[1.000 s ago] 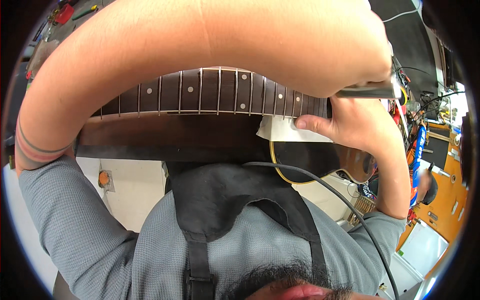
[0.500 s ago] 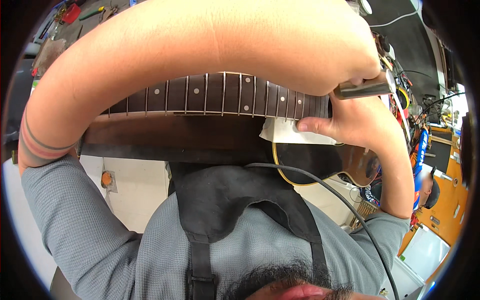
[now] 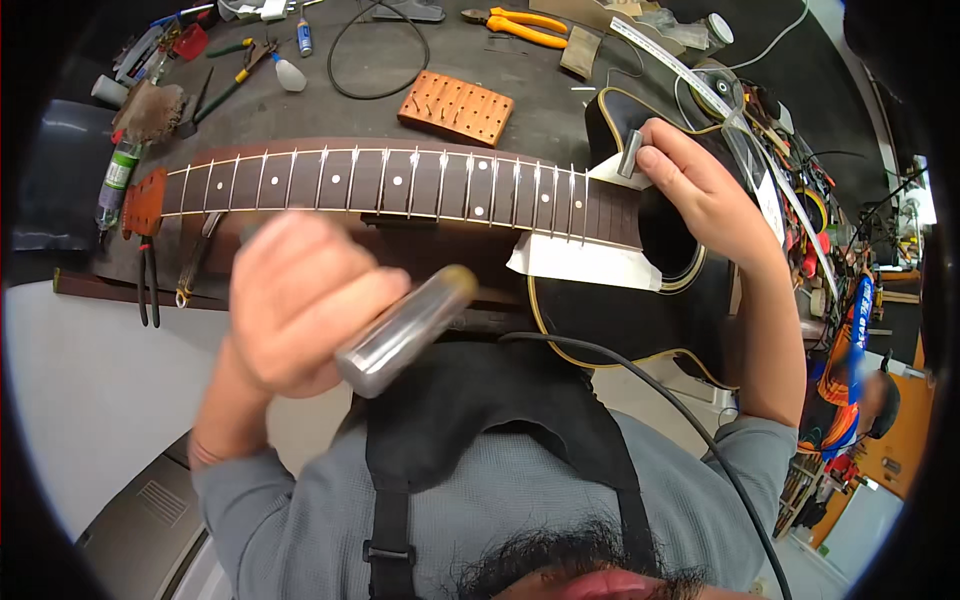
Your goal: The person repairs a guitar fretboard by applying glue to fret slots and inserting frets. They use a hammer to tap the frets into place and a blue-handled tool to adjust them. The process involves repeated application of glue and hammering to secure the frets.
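Observation:
A black acoustic guitar (image 3: 620, 315) with pale edge binding lies across the bench, its dark fretboard (image 3: 360, 185) pointing left. Metal frets and round dot inlays line the board. White paper strips (image 3: 590, 262) are fixed to the body beside the board's end. My left hand (image 3: 300, 300), blurred by motion, is closed in front of the neck on a hammer; its shiny cylindrical head (image 3: 405, 330) with a yellowish end sticks out, while the handle is mostly hidden. Above the body near the fretboard's end, my right hand (image 3: 700, 185) pinches a short grey metal bar (image 3: 630, 154).
Behind the neck sits a wooden block with rows of holes (image 3: 457, 107). Orange-handled cutters (image 3: 520, 25), a looped black cable (image 3: 380, 50) and a small bottle (image 3: 290, 75) lie farther back. Red-handled pliers (image 3: 148, 285) are at left. A black cord (image 3: 660, 375) crosses my front.
My left arm has swung back left from across the fretboard, bringing the hammer in front of the neck. My right hand has moved from the near side of the board to its far side.

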Demonstrator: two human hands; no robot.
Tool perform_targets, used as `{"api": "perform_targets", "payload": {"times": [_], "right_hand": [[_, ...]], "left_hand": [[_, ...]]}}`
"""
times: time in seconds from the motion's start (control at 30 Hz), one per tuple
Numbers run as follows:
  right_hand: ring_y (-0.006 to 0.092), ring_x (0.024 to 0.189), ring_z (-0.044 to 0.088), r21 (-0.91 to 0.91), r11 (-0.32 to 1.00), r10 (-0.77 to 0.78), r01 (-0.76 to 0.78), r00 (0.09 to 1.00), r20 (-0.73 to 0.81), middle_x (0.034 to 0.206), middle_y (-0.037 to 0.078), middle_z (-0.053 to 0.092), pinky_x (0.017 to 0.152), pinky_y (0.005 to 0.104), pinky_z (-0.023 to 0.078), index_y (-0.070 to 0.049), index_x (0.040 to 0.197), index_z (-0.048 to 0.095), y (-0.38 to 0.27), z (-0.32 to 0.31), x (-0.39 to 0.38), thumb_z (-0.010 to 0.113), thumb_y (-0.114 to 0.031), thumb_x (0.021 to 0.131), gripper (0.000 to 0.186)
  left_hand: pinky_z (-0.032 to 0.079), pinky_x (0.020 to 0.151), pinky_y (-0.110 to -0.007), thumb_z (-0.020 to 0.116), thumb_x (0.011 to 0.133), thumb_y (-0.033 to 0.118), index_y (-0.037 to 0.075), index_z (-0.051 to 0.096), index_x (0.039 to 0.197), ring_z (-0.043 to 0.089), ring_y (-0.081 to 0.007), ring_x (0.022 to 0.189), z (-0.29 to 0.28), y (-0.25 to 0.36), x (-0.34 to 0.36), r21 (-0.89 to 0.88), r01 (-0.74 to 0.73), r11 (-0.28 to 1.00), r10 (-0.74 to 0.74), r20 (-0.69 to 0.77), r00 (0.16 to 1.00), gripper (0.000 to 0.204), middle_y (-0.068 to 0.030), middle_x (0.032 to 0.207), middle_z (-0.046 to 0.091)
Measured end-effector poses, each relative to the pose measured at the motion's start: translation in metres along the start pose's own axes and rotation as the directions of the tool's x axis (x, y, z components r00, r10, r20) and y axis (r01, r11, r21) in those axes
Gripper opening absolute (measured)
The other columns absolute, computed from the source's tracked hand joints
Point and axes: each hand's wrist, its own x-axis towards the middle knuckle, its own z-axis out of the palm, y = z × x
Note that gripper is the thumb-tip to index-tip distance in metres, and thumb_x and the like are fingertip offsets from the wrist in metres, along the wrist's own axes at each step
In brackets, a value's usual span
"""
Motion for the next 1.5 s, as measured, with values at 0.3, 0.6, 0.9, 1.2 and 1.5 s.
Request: {"api": "perform_targets", "payload": {"times": [0.3, 0.6, 0.9, 1.2, 1.5], "right_hand": [[0.0041, 0.08, 0.044, 0.213, 0.976, 0.0, 0.053, 0.97, -0.242, 0.095, -0.006, 0.052, 0.069, 0.0225, 0.037, -0.005, 0.131, 0.061, 0.021, 0.03, 0.01, 0.059, -0.011, 0.115, 0.017], [0.0042, 0.08, 0.046, 0.316, 0.943, -0.007, 0.106, 0.955, -0.297, 0.094, -0.004, 0.054, 0.071, 0.0224, 0.039, -0.003, 0.143, 0.056, 0.032, 0.036, 0.005, 0.057, -0.011, 0.117, 0.027], [0.0068, 0.088, 0.055, 0.276, 0.957, 0.005, 0.093, 0.942, -0.337, 0.098, 0.0, 0.065, 0.081, 0.0248, 0.046, -0.003, 0.138, 0.057, 0.025, 0.038, 0.009, 0.063, -0.01, 0.113, 0.027], [0.0128, 0.084, 0.06, 0.207, 0.977, 0.028, 0.053, 0.93, -0.367, 0.089, 0.005, 0.068, 0.082, 0.0293, 0.049, -0.003, 0.134, 0.06, 0.021, 0.035, 0.006, 0.067, -0.011, 0.109, 0.028], [0.0086, 0.076, 0.052, 0.325, 0.943, 0.035, 0.07, 0.951, -0.308, 0.082, 0.001, 0.061, 0.073, 0.0274, 0.045, -0.004, 0.13, 0.063, 0.025, 0.033, 0.01, 0.069, -0.011, 0.108, 0.024]], "left_hand": [[0.05, 0.093, -0.046, 0.07, 0.085, 0.017, 0.01, 0.074, 0.113, 0.066, -0.0242, 0.1, 0.075, -0.001, -0.099, 0.347, 0.141, 0.927, -0.187, 0.104, 0.977, 0.029, -0.0029, 0.104, 0.068], [0.053, 0.097, -0.051, 0.073, 0.089, 0.007, 0.01, 0.074, 0.116, 0.067, -0.0253, 0.102, 0.022, 0.002, -0.058, 0.463, 0.081, 0.883, -0.011, -0.151, 0.988, 0.027, -0.0059, 0.11, 0.069], [0.056, 0.094, -0.038, 0.088, 0.09, 0.008, 0.01, 0.05, 0.156, 0.068, -0.0217, 0.105, -0.101, -0.246, -0.003, 0.475, 0.623, 0.621, -0.779, 0.292, 0.554, 0.076, -0.0096, 0.127, 0.068], [0.053, 0.102, -0.04, 0.086, 0.097, 0.015, 0.008, 0.067, 0.136, 0.066, -0.0209, 0.115, -0.064, -0.302, 0.004, 0.272, 0.783, 0.56, -0.719, 0.629, 0.296, 0.044, -0.0083, 0.124, 0.072], [0.051, 0.095, -0.03, 0.083, 0.096, 0.024, 0.002, 0.07, 0.132, 0.068, -0.0126, 0.107, -0.069, -0.212, 0.052, -0.208, 0.774, 0.599, -0.71, 0.309, 0.632, 0.044, -0.005, 0.117, 0.077]]}}
